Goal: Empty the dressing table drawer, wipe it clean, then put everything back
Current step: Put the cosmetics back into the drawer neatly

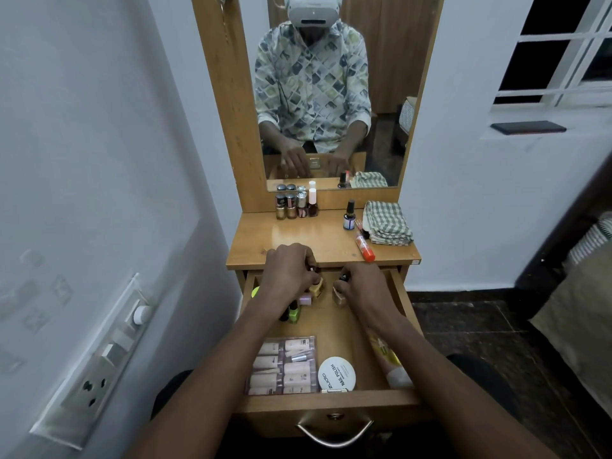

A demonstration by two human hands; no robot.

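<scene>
Single head-worn wide-angle view, facing forward and down.
It sits close above the open drawer (331,400), which fills the lower middle, with the worktop (308,233) just beyond and the mirror (331,94) straight ahead, upright at the top.

A green-and-white checked cloth (387,223), an orange tube (364,248), a lime-green bottle (294,313) and a white tin (337,374) with black lettering.

The dressing table top (308,233) is smooth wood, shiny enough to catch the light. The drawer (337,329) is duller wood, with a shiny metal handle (334,437). A soft checked cloth (387,223) lies at the top's back right corner. A clear, shiny plastic pack (283,366) sits in the drawer's front left corner.
</scene>
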